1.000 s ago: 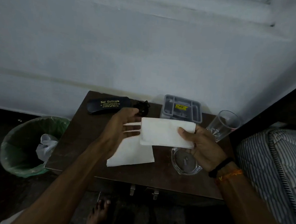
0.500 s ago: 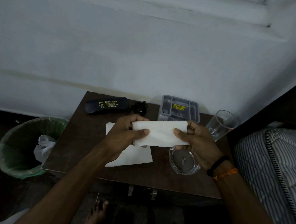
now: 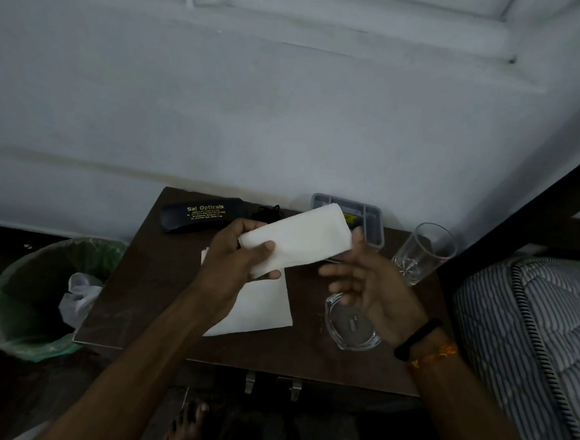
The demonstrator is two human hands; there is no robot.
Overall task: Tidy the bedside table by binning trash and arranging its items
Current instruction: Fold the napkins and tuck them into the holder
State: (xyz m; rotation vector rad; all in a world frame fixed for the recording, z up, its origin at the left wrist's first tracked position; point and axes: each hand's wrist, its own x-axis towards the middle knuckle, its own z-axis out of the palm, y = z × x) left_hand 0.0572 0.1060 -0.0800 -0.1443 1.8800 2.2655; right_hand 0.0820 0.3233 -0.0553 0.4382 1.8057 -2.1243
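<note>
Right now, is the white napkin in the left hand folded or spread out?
Folded. The napkin is a thick narrow strip that the left hand pinches at one end.

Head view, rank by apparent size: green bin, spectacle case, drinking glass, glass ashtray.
1. green bin, clearly largest.
2. spectacle case.
3-4. drinking glass and glass ashtray look alike; the right hand overlaps the ashtray, so no ranking.
</note>
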